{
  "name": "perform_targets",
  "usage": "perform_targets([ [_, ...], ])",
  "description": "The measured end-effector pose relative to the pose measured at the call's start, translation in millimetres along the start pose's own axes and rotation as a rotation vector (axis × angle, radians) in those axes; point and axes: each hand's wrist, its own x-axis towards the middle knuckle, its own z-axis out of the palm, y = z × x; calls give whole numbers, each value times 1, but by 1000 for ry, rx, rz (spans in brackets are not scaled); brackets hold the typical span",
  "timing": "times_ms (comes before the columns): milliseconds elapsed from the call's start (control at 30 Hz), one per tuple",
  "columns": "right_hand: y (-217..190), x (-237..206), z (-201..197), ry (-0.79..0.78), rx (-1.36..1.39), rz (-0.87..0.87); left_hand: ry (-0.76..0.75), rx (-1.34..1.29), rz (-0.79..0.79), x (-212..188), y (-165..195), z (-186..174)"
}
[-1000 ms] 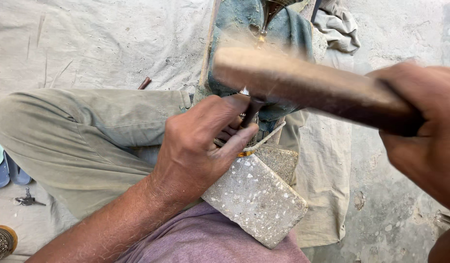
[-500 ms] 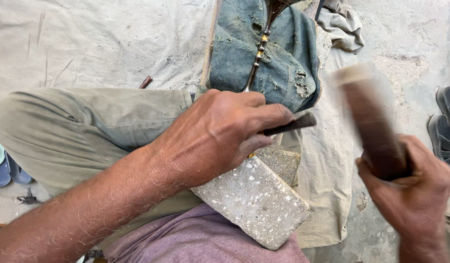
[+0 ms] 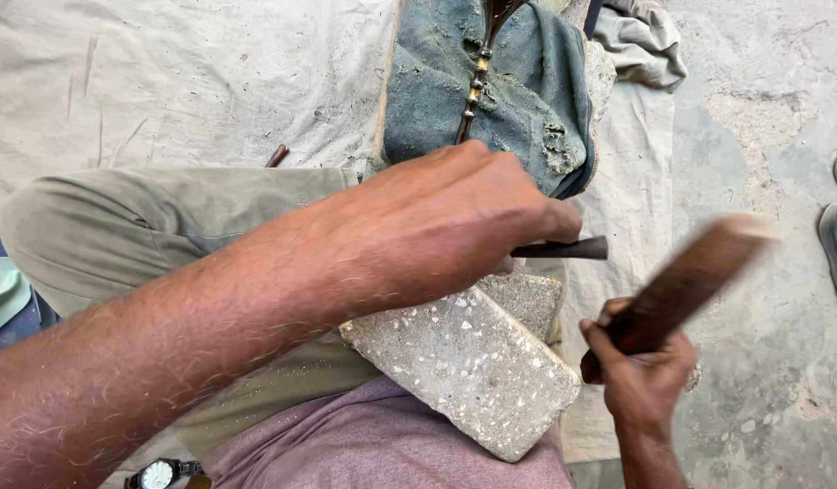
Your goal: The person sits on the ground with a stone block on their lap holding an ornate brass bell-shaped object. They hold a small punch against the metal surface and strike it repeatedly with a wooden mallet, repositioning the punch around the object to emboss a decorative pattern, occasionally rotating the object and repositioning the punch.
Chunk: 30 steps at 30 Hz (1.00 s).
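- Your left hand (image 3: 454, 226) sat at the centre of the frame, fingers curled tight around a dark metal rod (image 3: 563, 248) — only its blunt end stuck out to the right of your knuckles.
- That hand rested on the upper edge of a speckled stone block (image 3: 463, 362), which lay tilted across your lap, lower centre.
- Your right hand (image 3: 640, 362), lower right, was clenched around the handle of a wooden mallet (image 3: 685, 281); the mallet's head was blurred, raised up and to the right, well apart from the rod.
- Above your left hand a blue-green cloth (image 3: 527, 100) lay with a slim dark piece with brass bands (image 3: 477, 81) on it.
- To the right, bare concrete floor (image 3: 762, 136) gave open room — a shoe (image 3: 836, 244) sat at the right edge.
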Motion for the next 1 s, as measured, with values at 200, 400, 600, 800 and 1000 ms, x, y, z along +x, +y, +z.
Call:
perform_targets([
  [200,22,-17,10,30,-255,14,-46,89,126,17,3,-1],
  [400,9,-29,12,156,-155,-70,-75,13,153,15,-3,-4],
  [600,-9,-17,10,105,-248,-136,-101,36,105,9,2,-9],
  [800,-32,0,8,44,-470,-250,-7,62,74,-2,5,-4],
  [1000,-82,32,-1,-179,-689,-144,157,9,51,-16,-2,5],
])
